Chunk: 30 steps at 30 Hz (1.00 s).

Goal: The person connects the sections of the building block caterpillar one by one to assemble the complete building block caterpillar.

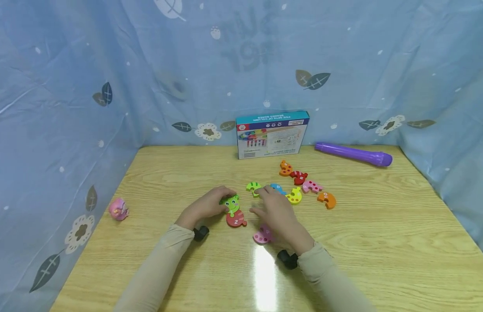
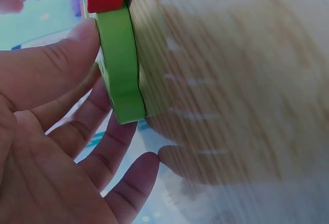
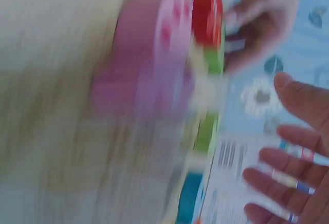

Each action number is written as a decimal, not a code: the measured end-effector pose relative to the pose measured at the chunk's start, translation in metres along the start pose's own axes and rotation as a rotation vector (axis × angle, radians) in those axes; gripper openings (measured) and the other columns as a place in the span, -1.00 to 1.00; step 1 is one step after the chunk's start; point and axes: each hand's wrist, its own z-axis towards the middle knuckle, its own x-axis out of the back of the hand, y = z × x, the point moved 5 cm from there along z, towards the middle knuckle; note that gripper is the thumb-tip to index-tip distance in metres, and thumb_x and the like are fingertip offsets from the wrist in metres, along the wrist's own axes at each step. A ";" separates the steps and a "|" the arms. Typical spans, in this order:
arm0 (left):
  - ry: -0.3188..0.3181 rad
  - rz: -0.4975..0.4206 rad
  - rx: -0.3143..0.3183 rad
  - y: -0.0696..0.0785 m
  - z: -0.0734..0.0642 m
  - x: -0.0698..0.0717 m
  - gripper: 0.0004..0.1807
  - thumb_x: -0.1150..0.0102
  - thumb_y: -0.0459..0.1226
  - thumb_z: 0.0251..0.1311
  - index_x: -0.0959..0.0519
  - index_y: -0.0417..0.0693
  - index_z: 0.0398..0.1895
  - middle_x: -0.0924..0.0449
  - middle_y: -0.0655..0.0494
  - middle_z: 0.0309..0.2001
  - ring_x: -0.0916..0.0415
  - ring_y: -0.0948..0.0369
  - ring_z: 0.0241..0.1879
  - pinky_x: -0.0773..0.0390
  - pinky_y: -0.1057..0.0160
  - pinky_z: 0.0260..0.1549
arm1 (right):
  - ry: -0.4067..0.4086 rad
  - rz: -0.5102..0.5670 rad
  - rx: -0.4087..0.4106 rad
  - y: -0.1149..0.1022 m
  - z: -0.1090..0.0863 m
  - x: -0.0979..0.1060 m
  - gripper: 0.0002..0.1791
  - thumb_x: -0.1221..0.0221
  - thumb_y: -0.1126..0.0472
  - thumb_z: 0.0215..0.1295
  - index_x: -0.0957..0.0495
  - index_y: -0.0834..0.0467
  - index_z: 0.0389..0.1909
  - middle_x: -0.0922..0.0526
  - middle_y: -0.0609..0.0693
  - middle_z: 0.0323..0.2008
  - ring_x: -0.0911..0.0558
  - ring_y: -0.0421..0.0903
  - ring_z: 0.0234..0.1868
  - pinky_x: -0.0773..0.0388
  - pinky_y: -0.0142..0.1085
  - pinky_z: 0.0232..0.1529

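Note:
My left hand [image 1: 207, 204] curls round a green puzzle piece with a smiling caterpillar face [image 1: 232, 204], thumb and fingers at its edges. Joined below that face is a red piece marked 2 [image 1: 235, 220]. In the left wrist view the green piece [image 2: 121, 62] lies flat on the table, the thumb against its side. My right hand [image 1: 279, 214] hovers with fingers spread and nothing held. Its fingertips overlap a green striped piece [image 1: 253, 187] and a blue piece [image 1: 279, 188]. Nearer me, under the right hand, lies a pink spotted piece [image 1: 261, 236], blurred in the right wrist view.
Right of the hands lie a yellow piece [image 1: 294, 196], a red piece [image 1: 299, 177], another pink piece [image 1: 312, 186] and two orange pieces [image 1: 327, 200]. A toy box [image 1: 272, 136] stands against the curtain. A purple microphone-like stick [image 1: 352, 154] and a small pink toy [image 1: 118, 209] lie farther out.

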 end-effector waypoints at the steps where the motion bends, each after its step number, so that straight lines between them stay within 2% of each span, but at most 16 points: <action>1: 0.000 0.003 0.002 -0.001 0.000 0.000 -0.46 -0.27 -0.41 0.02 -0.44 -0.17 0.16 -0.47 -0.01 0.06 -0.38 0.08 0.10 -0.34 0.13 0.15 | 0.016 0.022 0.024 0.006 0.000 0.004 -0.50 -0.32 0.01 0.06 -0.51 0.18 -0.01 -0.54 0.07 -0.10 -0.54 0.02 -0.10 -0.54 -0.12 -0.14; 6: 0.003 0.005 0.030 -0.006 -0.002 0.000 -0.45 -0.26 -0.39 0.03 -0.43 -0.14 0.17 -0.46 0.01 0.07 -0.36 0.11 0.11 -0.33 0.15 0.16 | 0.049 0.072 0.083 0.041 -0.001 0.017 -0.57 -0.31 0.10 0.08 -0.54 0.20 -0.05 -0.53 0.06 -0.10 -0.54 0.01 -0.09 -0.54 -0.10 -0.11; 11: -0.002 0.006 0.041 -0.007 -0.003 0.000 -0.46 -0.26 -0.38 0.05 -0.43 -0.12 0.17 -0.45 0.02 0.09 -0.34 0.11 0.14 -0.31 0.16 0.18 | 0.020 0.064 0.068 0.072 -0.006 0.027 -0.57 -0.31 0.15 0.08 -0.52 0.24 -0.03 -0.51 0.09 -0.09 -0.52 0.07 -0.06 -0.51 -0.05 -0.07; 16: -0.004 0.012 0.045 -0.006 -0.003 0.000 -0.47 -0.25 -0.38 0.07 -0.42 -0.11 0.18 -0.44 0.03 0.09 -0.34 0.11 0.14 -0.32 0.15 0.17 | 0.024 0.072 0.046 0.095 -0.005 0.042 -0.56 -0.33 0.21 0.05 -0.51 0.28 -0.05 -0.51 0.17 -0.09 -0.51 0.13 -0.08 -0.50 0.00 -0.10; 22: 0.005 0.005 0.048 -0.004 -0.004 0.001 -0.47 -0.25 -0.38 0.07 -0.43 -0.12 0.17 -0.44 0.02 0.10 -0.33 0.11 0.15 -0.31 0.15 0.18 | 0.010 0.085 0.015 0.118 0.014 0.047 -0.56 -0.29 0.20 0.10 -0.50 0.29 -0.01 -0.49 0.20 -0.06 -0.51 0.15 -0.09 -0.49 0.04 -0.12; 26: 0.001 0.024 0.038 -0.004 -0.003 0.000 -0.47 -0.25 -0.36 0.07 -0.43 -0.10 0.17 -0.44 0.04 0.11 -0.32 0.12 0.16 -0.29 0.16 0.19 | -0.055 0.076 -0.023 0.133 0.029 0.044 -0.51 -0.26 0.16 0.15 -0.45 0.29 0.08 -0.46 0.22 -0.02 -0.49 0.14 -0.10 -0.47 0.06 -0.11; 30: -0.006 0.037 0.029 -0.004 -0.002 -0.002 -0.47 -0.25 -0.35 0.07 -0.43 -0.09 0.17 -0.44 0.04 0.10 -0.32 0.12 0.16 -0.28 0.16 0.19 | -0.133 0.061 -0.047 0.145 0.043 0.039 -0.47 -0.23 0.16 0.18 -0.40 0.29 0.14 -0.42 0.25 0.05 -0.45 0.18 0.00 -0.42 0.09 -0.01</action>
